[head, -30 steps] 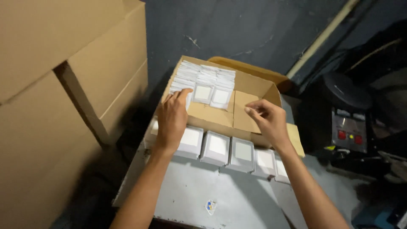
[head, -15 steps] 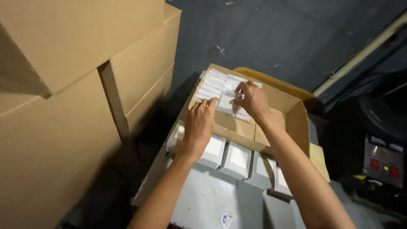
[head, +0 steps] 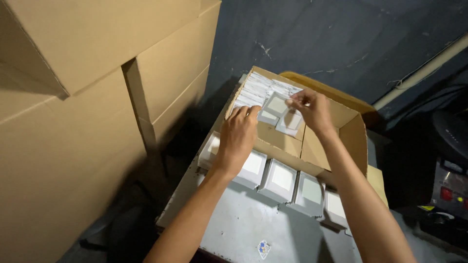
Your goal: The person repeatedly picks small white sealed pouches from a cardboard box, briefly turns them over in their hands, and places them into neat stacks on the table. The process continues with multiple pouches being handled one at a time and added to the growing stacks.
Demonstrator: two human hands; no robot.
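An open cardboard box (head: 341,131) stands at the far end of a grey metal table (head: 248,229). Inside it are rows of flat white packets (head: 256,90) with square windows. My left hand (head: 239,136) rests on the box's near wall, fingertips touching a loose packet (head: 269,117). My right hand (head: 312,109) is inside the box, fingers pinched on a packet (head: 291,121) that lies tilted on the stack. A row of several small white square boxes (head: 282,178) stands in front of the cardboard box on the table.
Large stacked cardboard cartons (head: 87,97) fill the left side. A dark blue wall (head: 341,39) with a pale pipe (head: 424,73) is behind. A dark machine with red buttons (head: 451,195) stands at the right. A small sticker (head: 263,249) is on the tabletop.
My right hand has moved from the box's near flap to the packets deep inside the box. My left hand slid up to the box's wall. The view has shifted left and closer.
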